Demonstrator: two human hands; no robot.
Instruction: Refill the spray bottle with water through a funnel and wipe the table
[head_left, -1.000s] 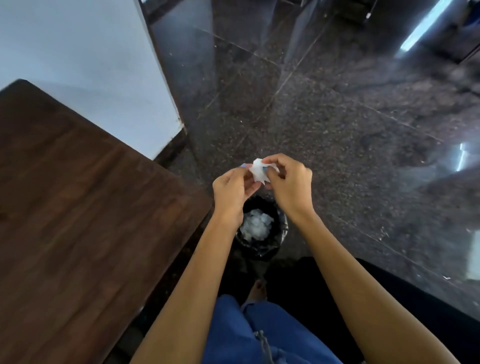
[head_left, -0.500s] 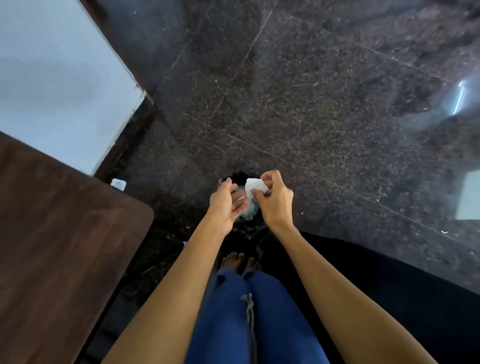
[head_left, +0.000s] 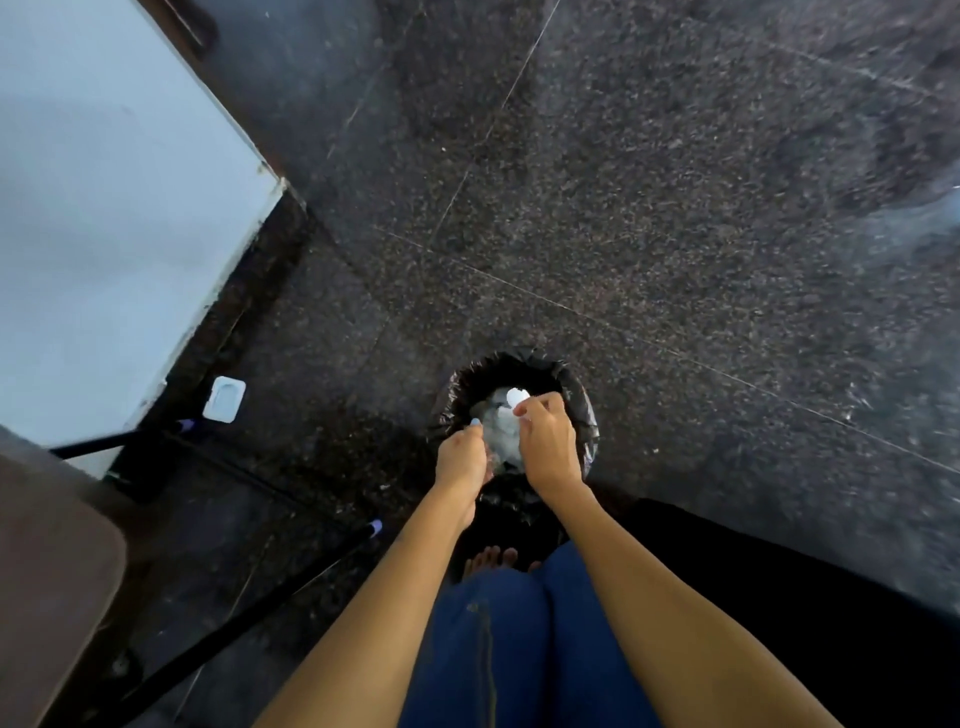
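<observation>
Basically wrapping up: my right hand (head_left: 548, 444) pinches a tissue wad (head_left: 516, 398) over the bin (head_left: 582, 400) directly below; left hand (head_left: 460, 457) loose, empty. Bottle, funnel unseen.

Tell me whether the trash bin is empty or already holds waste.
Not empty. The black-lined trash bin already holds crumpled white tissues, and the right hand pinches a tissue wad above it.
</observation>
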